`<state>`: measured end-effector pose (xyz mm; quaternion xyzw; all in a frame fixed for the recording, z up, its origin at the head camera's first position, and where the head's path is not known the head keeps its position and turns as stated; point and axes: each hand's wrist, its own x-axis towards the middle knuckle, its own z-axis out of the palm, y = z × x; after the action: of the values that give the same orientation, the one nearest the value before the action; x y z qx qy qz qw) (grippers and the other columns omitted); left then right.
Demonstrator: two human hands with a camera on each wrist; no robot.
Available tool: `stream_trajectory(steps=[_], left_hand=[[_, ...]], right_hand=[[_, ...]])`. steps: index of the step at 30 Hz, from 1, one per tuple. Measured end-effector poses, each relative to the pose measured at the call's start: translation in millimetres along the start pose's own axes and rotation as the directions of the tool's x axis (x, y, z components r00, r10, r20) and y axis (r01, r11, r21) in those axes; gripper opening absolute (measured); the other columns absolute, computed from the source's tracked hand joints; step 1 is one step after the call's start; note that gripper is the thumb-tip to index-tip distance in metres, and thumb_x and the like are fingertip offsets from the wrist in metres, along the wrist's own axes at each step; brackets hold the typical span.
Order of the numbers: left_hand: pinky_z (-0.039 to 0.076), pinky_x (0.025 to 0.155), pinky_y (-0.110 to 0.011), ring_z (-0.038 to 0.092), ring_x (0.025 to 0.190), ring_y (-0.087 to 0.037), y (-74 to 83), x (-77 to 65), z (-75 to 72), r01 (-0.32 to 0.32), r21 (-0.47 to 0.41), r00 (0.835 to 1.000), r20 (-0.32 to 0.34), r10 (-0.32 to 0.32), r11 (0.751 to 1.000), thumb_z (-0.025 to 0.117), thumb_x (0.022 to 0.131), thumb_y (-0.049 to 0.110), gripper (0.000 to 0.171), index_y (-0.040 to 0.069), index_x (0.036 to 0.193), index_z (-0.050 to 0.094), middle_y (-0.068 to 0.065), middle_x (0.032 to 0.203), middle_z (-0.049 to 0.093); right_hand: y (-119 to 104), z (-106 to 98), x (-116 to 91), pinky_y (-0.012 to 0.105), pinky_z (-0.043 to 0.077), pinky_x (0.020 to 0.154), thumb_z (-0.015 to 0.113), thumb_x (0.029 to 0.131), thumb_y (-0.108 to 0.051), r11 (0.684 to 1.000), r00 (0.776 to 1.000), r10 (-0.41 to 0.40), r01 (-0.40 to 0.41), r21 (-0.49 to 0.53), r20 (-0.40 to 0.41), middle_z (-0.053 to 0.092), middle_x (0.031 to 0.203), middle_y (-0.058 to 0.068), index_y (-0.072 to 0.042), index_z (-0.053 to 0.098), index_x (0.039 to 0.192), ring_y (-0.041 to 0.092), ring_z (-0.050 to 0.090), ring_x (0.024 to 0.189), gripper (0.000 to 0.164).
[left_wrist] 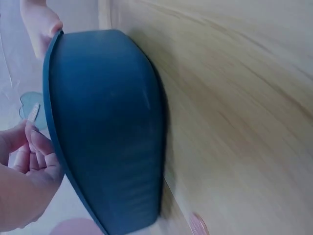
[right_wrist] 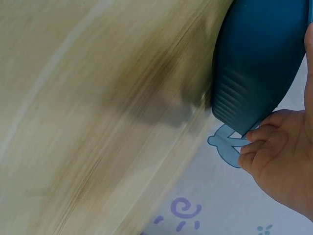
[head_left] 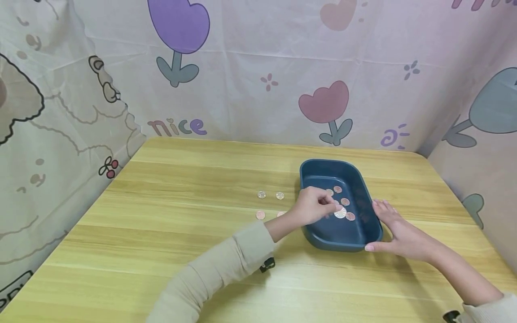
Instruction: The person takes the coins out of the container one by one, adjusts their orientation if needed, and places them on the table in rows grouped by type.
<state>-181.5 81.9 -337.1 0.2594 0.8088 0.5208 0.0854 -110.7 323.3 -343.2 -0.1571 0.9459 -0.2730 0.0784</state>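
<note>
My left hand [head_left: 313, 206] is over the dark blue tray [head_left: 369, 211], pinching a silvery coin [head_left: 340, 212] between thumb and fingertips. In the left wrist view the same coin [left_wrist: 34, 111] shows edge-on above the rim. Several coins lie inside the tray, among them a copper one [head_left: 345, 202]; the left hand hides part of them. At the tray's near right corner, my right hand [head_left: 408, 235] rests with spread fingers on the outer side and the thumb by the near rim. Fingertips [right_wrist: 252, 134] touch the tray's edge in the right wrist view.
Left of the tray, two silvery coins [head_left: 261, 194] lie on the wooden table [head_left: 181, 188]. Nearer me are a copper coin [head_left: 260, 215] and another coin [head_left: 280, 214] partly behind the left wrist. A patterned cloth [head_left: 250, 98] hangs behind the table and along its sides.
</note>
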Motion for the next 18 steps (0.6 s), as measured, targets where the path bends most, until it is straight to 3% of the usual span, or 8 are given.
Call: stream_trajectory(steps=[3,8,12,15,18], left_hand=[[0.044,0.047,-0.015,0.064,0.058,-0.025,-5.8,-2.5,-10.0,0.000,-0.061,1.000,-0.012,-0.001,0.998,0.069,0.082,0.010,0.012,-0.001,0.076,0.069,-0.015,0.070,0.068],[0.047,0.050,-0.017,0.064,0.062,-0.027,-17.6,-7.3,-25.4,0.045,-0.087,0.998,-0.039,-0.049,0.995,0.071,0.081,0.012,0.014,-0.001,0.077,0.069,-0.016,0.071,0.067],[0.055,0.059,-0.028,0.064,0.066,-0.032,-29.1,-13.9,-38.7,0.086,-0.126,0.994,-0.057,-0.093,0.988,0.070,0.082,0.012,0.015,-0.002,0.078,0.067,-0.017,0.072,0.066],[0.055,0.062,-0.029,0.061,0.062,-0.026,-39.0,-21.2,-51.6,0.073,-0.110,0.993,-0.082,-0.082,0.991,0.070,0.082,0.011,0.014,-0.002,0.078,0.067,-0.016,0.071,0.064],[0.049,0.057,-0.021,0.056,0.058,-0.014,-49.1,-28.5,-65.5,0.081,-0.059,0.991,-0.099,-0.087,0.995,0.068,0.083,0.010,0.013,-0.002,0.079,0.066,-0.018,0.072,0.064]], right_hand=[[0.6,-0.3,-0.1,0.071,0.008,0.102,0.077,0.073,-0.038,1.000,1.000,0.003,-0.003,0.000,-0.002,0.007,0.149,0.034,0.007,0.008,0.145,0.049,-0.004,0.138,0.110],[1.7,-0.4,-0.7,0.070,0.005,0.103,0.076,0.073,-0.038,1.000,1.000,0.001,-0.001,-0.003,-0.003,0.005,0.150,0.034,0.007,0.006,0.145,0.048,-0.006,0.139,0.110],[2.0,0.2,-1.0,0.070,0.004,0.104,0.076,0.073,-0.038,1.000,1.000,-0.003,0.003,0.003,-0.005,0.005,0.150,0.034,0.007,0.006,0.145,0.047,-0.007,0.139,0.110],[1.8,0.4,-0.6,0.070,0.004,0.104,0.076,0.073,-0.037,1.000,1.000,-0.004,0.004,0.003,-0.004,0.005,0.150,0.033,0.007,0.006,0.145,0.048,-0.007,0.139,0.110],[1.5,0.3,0.0,0.070,0.005,0.103,0.076,0.073,-0.038,1.000,1.000,-0.003,0.003,-0.003,0.000,0.005,0.150,0.033,0.006,0.006,0.145,0.048,-0.007,0.139,0.110]])
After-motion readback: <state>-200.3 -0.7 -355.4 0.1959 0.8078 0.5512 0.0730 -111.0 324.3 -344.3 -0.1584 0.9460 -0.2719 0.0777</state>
